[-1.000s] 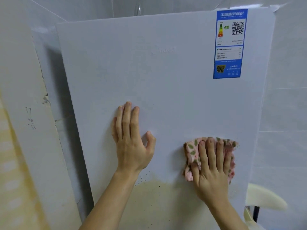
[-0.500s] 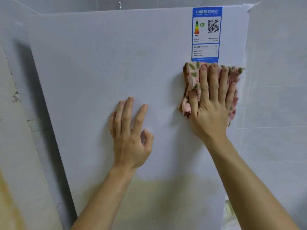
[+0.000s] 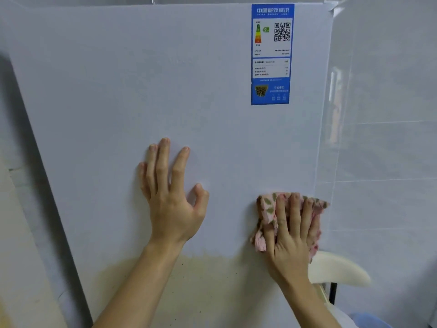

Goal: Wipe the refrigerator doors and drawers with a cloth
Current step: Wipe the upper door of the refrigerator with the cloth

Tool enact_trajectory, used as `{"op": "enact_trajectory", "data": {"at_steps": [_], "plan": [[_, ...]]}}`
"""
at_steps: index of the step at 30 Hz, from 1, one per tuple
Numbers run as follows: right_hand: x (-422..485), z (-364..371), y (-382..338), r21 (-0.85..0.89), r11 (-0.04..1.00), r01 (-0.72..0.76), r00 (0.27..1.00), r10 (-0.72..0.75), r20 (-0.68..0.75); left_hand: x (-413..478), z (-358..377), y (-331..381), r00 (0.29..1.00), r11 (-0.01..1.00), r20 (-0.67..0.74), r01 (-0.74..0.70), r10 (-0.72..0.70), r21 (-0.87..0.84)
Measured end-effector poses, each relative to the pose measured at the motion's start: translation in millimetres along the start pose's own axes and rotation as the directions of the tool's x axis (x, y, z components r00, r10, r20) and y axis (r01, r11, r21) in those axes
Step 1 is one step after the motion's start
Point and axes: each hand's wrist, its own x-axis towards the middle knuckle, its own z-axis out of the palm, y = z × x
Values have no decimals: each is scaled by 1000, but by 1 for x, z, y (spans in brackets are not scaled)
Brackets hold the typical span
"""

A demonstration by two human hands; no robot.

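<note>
- Up against the pale grey-white flat refrigerator door (image 3: 165,91), a person has both bare hands on the panel, arms reaching up from below.
- The left hand (image 3: 173,197) lies flat on the door near its middle. Its fingers are straight and point upward, the forefinger is a little apart from the others, and the thumb is out to the side. It holds nothing.
- The right hand (image 3: 290,233) is lower and close to the door's right edge. Its fingers lie straight and close together over a crumpled pink cloth with a green leaf print (image 3: 266,209), pressing it to the door. I cannot see its thumb.
- The cloth shows above the fingertips and at both sides of the hand, and one end hangs down on the left.
- A tall blue-and-white energy label sticker with a QR code (image 3: 270,54) sits high on the door, well above the right hand.
- A yellowish patch with small dark specks (image 3: 201,292) covers the lower part of the door, beginning just below both hands.
- To the right stands a wall of pale grey glossy tiles (image 3: 390,138).
- Low down beside the door's right edge is a cream rounded shape on a thin black post (image 3: 338,268). I cannot tell what it is.
</note>
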Motion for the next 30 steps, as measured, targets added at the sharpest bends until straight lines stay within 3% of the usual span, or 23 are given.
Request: {"op": "enact_trajectory", "data": {"at_steps": [6,11,17,23,30], "plan": [[182,-41,-37,-8,997,77,983,-77,-166,2,0,3,1000,1000,18,25,-25,-16],[269,-65,-53,97,995,23,980,-3,-199,2,0,6,999,999,20,36,-35,-8],[201,-45,-31,74,996,54,957,-31,-288,1,2,4,1000,1000,2,18,-18,13],[77,-20,2,113,994,-11,983,31,-182,3,3,7,999,999,-12,35,-35,1],[143,-25,-38,-30,1000,0,981,-6,-193,7,-2,5,998,1000,49,25,-26,5]]}}
